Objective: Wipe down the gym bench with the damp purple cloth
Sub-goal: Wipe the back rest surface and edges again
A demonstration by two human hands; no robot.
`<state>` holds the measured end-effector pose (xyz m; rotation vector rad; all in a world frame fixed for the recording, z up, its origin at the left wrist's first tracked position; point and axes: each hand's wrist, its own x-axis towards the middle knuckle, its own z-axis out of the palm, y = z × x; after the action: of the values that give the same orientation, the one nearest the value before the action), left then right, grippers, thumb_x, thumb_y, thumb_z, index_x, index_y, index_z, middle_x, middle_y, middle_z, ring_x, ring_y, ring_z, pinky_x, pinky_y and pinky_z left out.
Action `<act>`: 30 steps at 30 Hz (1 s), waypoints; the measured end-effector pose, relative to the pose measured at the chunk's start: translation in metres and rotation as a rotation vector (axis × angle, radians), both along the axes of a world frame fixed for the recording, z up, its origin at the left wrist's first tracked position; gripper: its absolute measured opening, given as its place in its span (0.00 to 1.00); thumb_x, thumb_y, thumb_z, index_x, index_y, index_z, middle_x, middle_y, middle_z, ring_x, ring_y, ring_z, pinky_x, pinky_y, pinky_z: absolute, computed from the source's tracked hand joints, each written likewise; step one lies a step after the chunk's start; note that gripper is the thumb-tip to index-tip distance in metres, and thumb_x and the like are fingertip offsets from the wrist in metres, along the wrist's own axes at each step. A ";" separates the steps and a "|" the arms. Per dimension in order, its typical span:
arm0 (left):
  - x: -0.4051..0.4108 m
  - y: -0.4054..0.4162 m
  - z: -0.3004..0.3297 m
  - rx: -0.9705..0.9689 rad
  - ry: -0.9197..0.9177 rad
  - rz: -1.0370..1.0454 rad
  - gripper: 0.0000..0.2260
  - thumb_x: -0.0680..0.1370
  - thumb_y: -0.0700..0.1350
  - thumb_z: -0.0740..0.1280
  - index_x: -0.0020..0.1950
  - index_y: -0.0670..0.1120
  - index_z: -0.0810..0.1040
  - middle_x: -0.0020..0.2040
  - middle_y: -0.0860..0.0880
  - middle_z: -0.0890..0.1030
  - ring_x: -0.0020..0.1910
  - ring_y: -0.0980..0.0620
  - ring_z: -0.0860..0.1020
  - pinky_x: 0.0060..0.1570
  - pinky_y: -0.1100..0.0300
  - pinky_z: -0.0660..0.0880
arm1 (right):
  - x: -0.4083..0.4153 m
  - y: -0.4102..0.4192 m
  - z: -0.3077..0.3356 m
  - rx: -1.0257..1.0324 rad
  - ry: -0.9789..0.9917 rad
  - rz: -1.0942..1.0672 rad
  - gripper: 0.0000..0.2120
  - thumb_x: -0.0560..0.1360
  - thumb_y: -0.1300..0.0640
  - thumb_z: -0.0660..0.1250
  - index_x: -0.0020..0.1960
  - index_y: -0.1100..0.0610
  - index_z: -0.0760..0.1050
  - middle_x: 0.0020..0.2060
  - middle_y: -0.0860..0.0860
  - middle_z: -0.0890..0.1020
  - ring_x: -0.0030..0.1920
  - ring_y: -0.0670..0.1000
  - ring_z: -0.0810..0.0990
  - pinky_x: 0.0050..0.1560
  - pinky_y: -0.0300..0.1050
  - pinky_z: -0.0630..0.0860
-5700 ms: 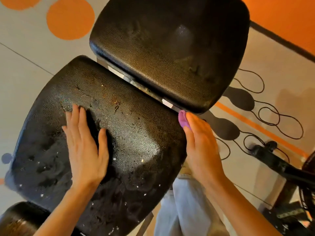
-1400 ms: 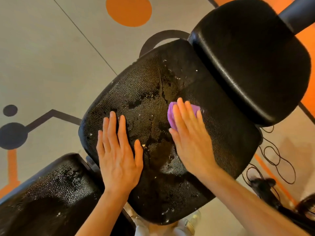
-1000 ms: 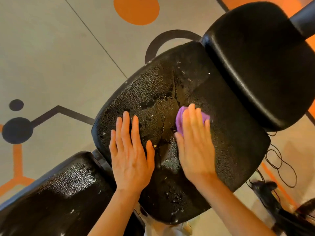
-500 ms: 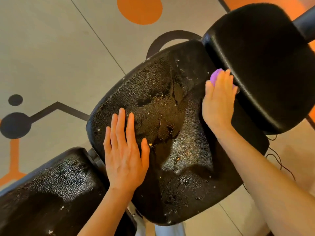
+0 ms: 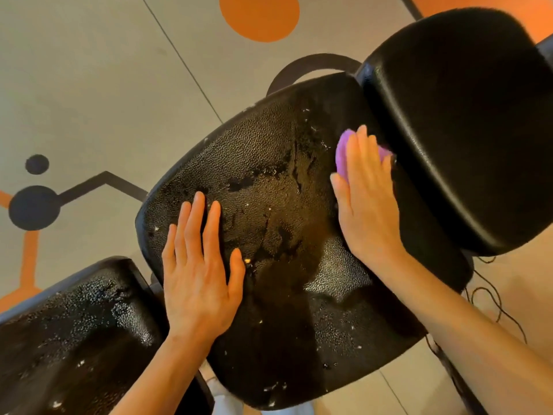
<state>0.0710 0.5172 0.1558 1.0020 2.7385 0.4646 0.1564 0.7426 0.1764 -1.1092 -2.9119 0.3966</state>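
The black gym bench has a textured middle pad (image 5: 269, 163), wet in patches and flecked with white crumbs. My right hand (image 5: 366, 202) lies flat on the pad's far right part and presses the purple cloth (image 5: 342, 151) down, right beside the edge of the upper pad (image 5: 460, 121). Most of the cloth is hidden under my fingers. My left hand (image 5: 199, 274) rests flat on the pad's left side, fingers apart, holding nothing.
A third black pad (image 5: 74, 330), wet and speckled, sits at the lower left. The grey floor (image 5: 89, 85) carries orange and dark circles and lines. Thin black cables (image 5: 490, 295) lie on the floor at the right.
My right hand with the cloth went from the pad's middle up to the upper pad's edge, then slid a little back down along it. My left hand stayed flat in place.
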 end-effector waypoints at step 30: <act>-0.002 0.002 0.004 0.005 -0.051 -0.008 0.29 0.79 0.54 0.55 0.78 0.45 0.57 0.80 0.45 0.53 0.80 0.47 0.49 0.78 0.52 0.46 | -0.033 0.024 0.003 -0.025 -0.007 0.336 0.27 0.82 0.47 0.46 0.78 0.53 0.48 0.78 0.50 0.50 0.78 0.51 0.45 0.77 0.57 0.45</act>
<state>0.0689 0.5197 0.1596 0.9874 2.6890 0.4887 0.1234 0.7665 0.1796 -0.6201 -3.1081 0.4320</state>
